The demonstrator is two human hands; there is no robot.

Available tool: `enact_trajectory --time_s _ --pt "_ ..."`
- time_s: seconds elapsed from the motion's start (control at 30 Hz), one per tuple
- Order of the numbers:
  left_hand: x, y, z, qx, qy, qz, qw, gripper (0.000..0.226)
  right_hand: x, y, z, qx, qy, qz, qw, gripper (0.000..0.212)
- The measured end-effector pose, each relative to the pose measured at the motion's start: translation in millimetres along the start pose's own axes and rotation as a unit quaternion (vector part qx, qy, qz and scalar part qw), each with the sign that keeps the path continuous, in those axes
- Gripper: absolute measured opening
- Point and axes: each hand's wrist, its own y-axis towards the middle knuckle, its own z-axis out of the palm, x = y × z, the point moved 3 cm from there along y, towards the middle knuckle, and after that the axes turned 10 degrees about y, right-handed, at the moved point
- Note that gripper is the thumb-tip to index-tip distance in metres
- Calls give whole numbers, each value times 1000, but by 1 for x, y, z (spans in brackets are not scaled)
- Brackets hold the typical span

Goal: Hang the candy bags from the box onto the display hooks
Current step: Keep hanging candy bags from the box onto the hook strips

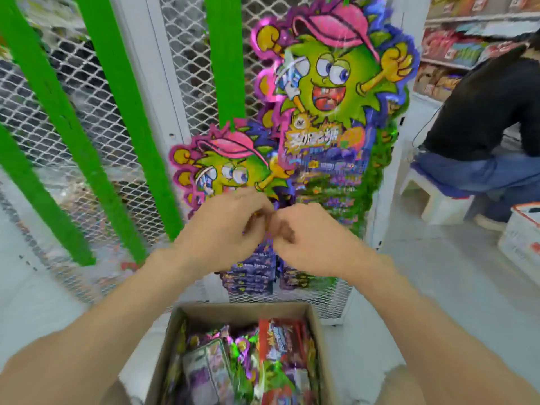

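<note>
Left hand (pixel 230 229) and right hand (pixel 309 244) pinch candy bag (pixel 254 270) top, fingers curled, likely aligning its hole with hidden hook.

Bright, even, diffuse light with no clear source; shadows faint, just soft darkening inside the box (pixel 175 331); white glare streaks the foil of the hanging candy bags (pixel 336 83); motion blur softens everything, worst at the fingers of the left hand (pixel 225 229) and right hand (pixel 309 241); wide-angle distortion bows the green bars (pixel 117 118) at the left edge and stretches the forearms at the bottom corners.
</note>
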Motion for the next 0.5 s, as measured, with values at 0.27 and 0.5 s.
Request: enact_trajectory --time_s 0.27,0.5 --pt "55 -173 199 553 -8 -98 828 21 -68 -42 147 364 -180 106 908 31" --pt "91 -243 293 549 16 -256 796 74 -84 -19 166 384 -203 92 896 32"
